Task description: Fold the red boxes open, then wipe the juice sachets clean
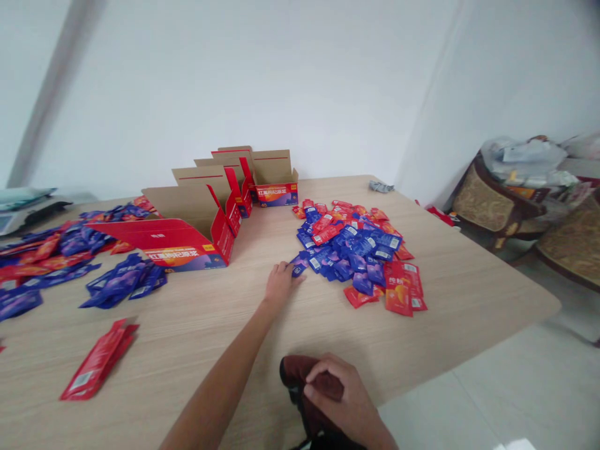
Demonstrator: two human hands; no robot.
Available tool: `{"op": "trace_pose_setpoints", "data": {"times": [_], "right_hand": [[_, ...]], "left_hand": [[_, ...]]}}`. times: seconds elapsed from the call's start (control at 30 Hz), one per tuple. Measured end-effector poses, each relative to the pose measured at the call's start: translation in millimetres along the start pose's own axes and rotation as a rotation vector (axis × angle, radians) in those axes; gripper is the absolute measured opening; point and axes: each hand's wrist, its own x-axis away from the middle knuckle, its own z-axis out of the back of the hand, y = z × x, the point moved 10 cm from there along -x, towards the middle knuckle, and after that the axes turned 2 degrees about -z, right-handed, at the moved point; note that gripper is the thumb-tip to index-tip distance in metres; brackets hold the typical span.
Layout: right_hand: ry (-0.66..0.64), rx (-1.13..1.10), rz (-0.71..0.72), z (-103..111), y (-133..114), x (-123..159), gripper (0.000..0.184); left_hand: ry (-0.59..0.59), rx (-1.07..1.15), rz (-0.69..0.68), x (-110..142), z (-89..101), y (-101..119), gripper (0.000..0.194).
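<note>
My left hand (pixel 280 284) reaches across the table, fingers closed on the end of a blue sachet (pixel 299 264) at the left edge of a mixed pile. Blue sachets (pixel 359 247) lie over red sachets (pixel 399 290) in that pile, with some of the red ones flat at its right side. Close to my body, my right hand (pixel 347 397) is curled, thumb and fingers slightly apart, with nothing visible between them. Beneath it is a dark reddish-brown object (pixel 300 369), partly hidden by the hand; I cannot make out what it is.
Open red boxes (pixel 187 253) stand in a row at the back left, another open box (pixel 277 192) behind them. Blue sachets (pixel 124 279), red sachets (pixel 99 359) and a larger mixed heap (pixel 47 253) lie left. Chairs (pixel 490 194) piled with bags stand beyond the table's right edge.
</note>
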Motion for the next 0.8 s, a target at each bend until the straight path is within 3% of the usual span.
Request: {"op": "trace_pose_setpoints", "data": {"times": [0.23,0.4,0.53,0.63,0.7,0.8], "right_hand": [[-0.01,-0.06,0.012,2.1,-2.3,0.4,0.017],[-0.01,-0.083,0.007,2.6,-2.2,0.8,0.021],[-0.031,-0.086,-0.009,2.9,1.8,1.3,0.024],[-0.056,-0.107,-0.027,4.6,4.1,2.4,0.028],[-0.076,-0.119,-0.036,6.0,3.0,3.4,0.03],[-0.108,-0.12,-0.041,7.0,-0.7,5.1,0.03]], "left_hand": [[-0.218,-0.041,0.076,-22.1,-6.7,8.2,0.036],[-0.23,0.071,0.155,-4.5,7.6,3.8,0.038],[-0.157,0.279,0.211,36.8,36.6,-22.2,0.029],[-0.131,0.507,0.219,86.2,53.8,-38.6,0.034],[-0.146,0.654,0.218,127.4,56.2,-43.7,0.046],[-0.191,0.978,0.273,192.3,42.9,-45.0,0.064]]}}
